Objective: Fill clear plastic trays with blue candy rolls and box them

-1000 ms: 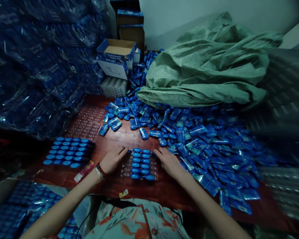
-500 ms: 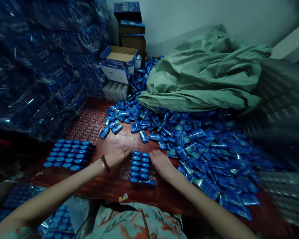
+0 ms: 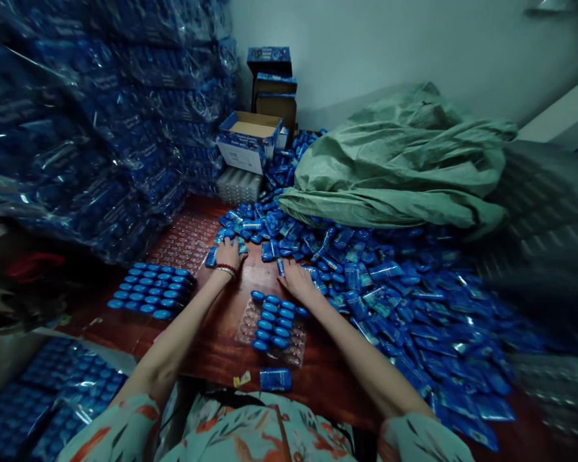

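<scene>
My left hand (image 3: 228, 255), with a red bead bracelet at the wrist, lies over blue packets at the near left edge of the pile, its fingers bent down on them. My right hand (image 3: 293, 277) has its fingertips at a small blue packet (image 3: 280, 267) by the pile's edge. Between my forearms, a clear plastic tray (image 3: 296, 345) bears two slanting columns of blue oval pieces (image 3: 268, 316). One blue packet (image 3: 275, 379) lies at the table's front edge, near a yellow scrap (image 3: 242, 378).
A large heap of blue packets (image 3: 414, 301) covers the right side under a green sack (image 3: 399, 167). Filled rows of blue pieces (image 3: 151, 290) sit at left beside empty clear trays (image 3: 180, 240). Behind are an open box (image 3: 250, 138) and wrapped stacks (image 3: 139, 128).
Both hands have moved forward from the tray to the packets. The columns on the tray now slant, and a packet lies at the front edge. The view has shifted.
</scene>
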The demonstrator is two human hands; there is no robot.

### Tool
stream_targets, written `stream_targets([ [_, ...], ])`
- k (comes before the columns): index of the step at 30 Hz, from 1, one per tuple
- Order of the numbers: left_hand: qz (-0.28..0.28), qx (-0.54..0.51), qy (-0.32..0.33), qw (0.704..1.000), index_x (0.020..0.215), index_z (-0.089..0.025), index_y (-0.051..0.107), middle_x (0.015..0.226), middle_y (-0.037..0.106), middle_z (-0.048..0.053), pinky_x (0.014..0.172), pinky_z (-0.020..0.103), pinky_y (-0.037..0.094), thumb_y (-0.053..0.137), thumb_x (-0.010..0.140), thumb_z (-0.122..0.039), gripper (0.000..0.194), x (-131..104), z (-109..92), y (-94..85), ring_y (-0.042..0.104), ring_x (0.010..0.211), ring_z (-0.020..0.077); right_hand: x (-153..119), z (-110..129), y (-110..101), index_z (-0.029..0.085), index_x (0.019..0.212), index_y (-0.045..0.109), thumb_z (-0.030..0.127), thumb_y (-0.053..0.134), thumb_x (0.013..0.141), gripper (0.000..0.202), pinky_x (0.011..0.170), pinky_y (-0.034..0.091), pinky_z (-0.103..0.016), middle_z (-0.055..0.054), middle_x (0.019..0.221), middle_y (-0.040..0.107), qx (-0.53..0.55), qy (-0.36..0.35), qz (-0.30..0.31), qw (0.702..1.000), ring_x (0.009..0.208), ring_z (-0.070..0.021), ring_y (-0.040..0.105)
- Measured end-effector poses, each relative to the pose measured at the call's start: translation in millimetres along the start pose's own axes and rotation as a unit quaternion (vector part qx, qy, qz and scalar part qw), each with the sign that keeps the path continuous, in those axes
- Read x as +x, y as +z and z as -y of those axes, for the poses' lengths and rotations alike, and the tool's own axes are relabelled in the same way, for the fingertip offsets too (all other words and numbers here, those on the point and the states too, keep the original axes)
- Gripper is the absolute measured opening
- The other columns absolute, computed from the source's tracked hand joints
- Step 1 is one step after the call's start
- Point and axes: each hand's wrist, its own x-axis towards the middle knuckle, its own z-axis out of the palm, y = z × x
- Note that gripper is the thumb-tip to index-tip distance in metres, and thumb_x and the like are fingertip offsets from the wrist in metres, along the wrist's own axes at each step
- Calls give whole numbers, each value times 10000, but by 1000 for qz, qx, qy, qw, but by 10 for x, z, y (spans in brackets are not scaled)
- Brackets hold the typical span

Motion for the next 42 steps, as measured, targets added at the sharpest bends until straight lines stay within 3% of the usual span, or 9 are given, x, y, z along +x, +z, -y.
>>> stream_targets([
  [3, -8, -14, 35, 999, 1058, -53, 530, 1063, 558, 230, 834, 437, 434, 409, 870, -182, 259, -160, -6, 71, 546, 989, 294, -64, -57, 69, 81, 1141, 503, 160, 470, 846, 307, 825, 447, -307, -187, 1111, 563, 12, 1, 4, 1000, 1025, -229, 571],
  [6, -9, -42, 69, 997, 1067, -84, 524, 990, 603, 169, 832, 404, 454, 345, 865, -105, 271, -447, 88, 28, 571, 937, 244, -389, -313, 55, 129, 1245, 427, 177, 369, 894, 359, 874, 436, -320, -147, 1155, 553, 53, -12, -8, 999, 1054, -200, 560],
  [10, -35, -106, 62, 992, 1124, -131, 462, 955, 620, 107, 732, 319, 505, 372, 905, -234, 258, -971, 285, -239, 608, 825, 191, -1161, -617, 6, 181, 1275, 337, 313, 387, 915, 387, 813, 479, -321, -102, 1109, 594, 273, 17, -123, 954, 1016, -201, 588],
  [15, -32, -236, 34, 971, 1035, -182, 512, 917, 593, 51, 688, 279, 526, 460, 883, -353, 235, -1569, 370, -585, 609, 813, 171, -1822, -571, 162, 211, 985, 533, 336, 499, 871, 173, 710, 501, -276, -41, 895, 628, 329, 20, -116, 937, 792, -171, 621],
  [19, -22, -237, 102, 966, 1037, -200, 578, 991, 536, 67, 772, 299, 521, 436, 887, -246, 212, -1693, 258, -556, 586, 903, 173, -1732, -415, 394, 201, 1057, 526, 257, 431, 907, 186, 845, 474, -329, -73, 993, 605, 293, -12, -168, 941, 949, -183, 580],
  [22, -14, -252, 124, 960, 1194, -196, 485, 1010, 550, 74, 786, 313, 522, 395, 890, -170, 318, -1637, 136, -418, 587, 902, 167, -1574, -368, 444, 186, 1141, 499, 193, 393, 910, 254, 869, 465, -362, -94, 1045, 596, 215, -47, -154, 963, 982, -195, 561],
  [27, -4, -206, 222, 953, 1139, -169, 491, 1014, 591, 93, 818, 329, 513, 407, 884, -136, 271, -1486, -2, -285, 580, 948, 185, -1452, -318, 234, 127, 1173, 514, 32, 350, 846, 378, 817, 464, -371, -122, 1015, 598, 10, -113, -54, 992, 930, -223, 559],
  [32, -12, -159, 327, 931, 1169, -182, 495, 1035, 595, 107, 808, 328, 514, 385, 902, -142, 292, -1387, -35, -290, 583, 951, 183, -1316, -228, -25, 137, 1144, 528, 42, 370, 855, 342, 834, 431, -341, -106, 1008, 586, -58, -139, 40, 988, 913, -206, 549],
  [42, 42, -127, 367, 921, 1146, -159, 511, 1019, 595, 117, 787, 330, 521, 352, 893, -117, 302, -1437, -3, -300, 581, 912, 185, -1153, -78, -163, 123, 1010, 584, 24, 398, 839, 271, 753, 434, -326, -105, 905, 606, -119, -181, 110, 970, 833, -206, 576],
])
